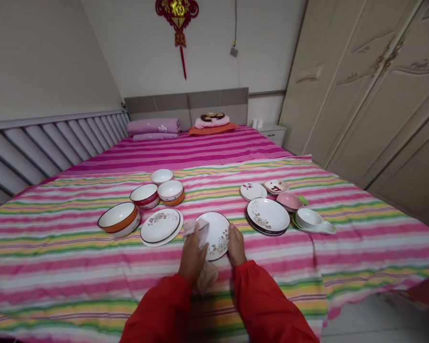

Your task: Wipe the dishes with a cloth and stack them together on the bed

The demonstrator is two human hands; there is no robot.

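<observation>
A white plate with a dark rim and a floral print is held between my hands above the striped cloth. My right hand grips its right edge, thumb near the rim. In my left hand is a pale pink cloth, pressed at the plate's left side; part of the cloth hangs below the wrist. Just left lie two stacked plates, the top one floral. To the right sits another stack of dark-rimmed floral plates.
Several bowls stand at the left, including an orange-banded bowl. On the right are small plates, a pink bowl and stacked small white dishes. Everything rests on a bed with a striped sheet; a wardrobe stands at right.
</observation>
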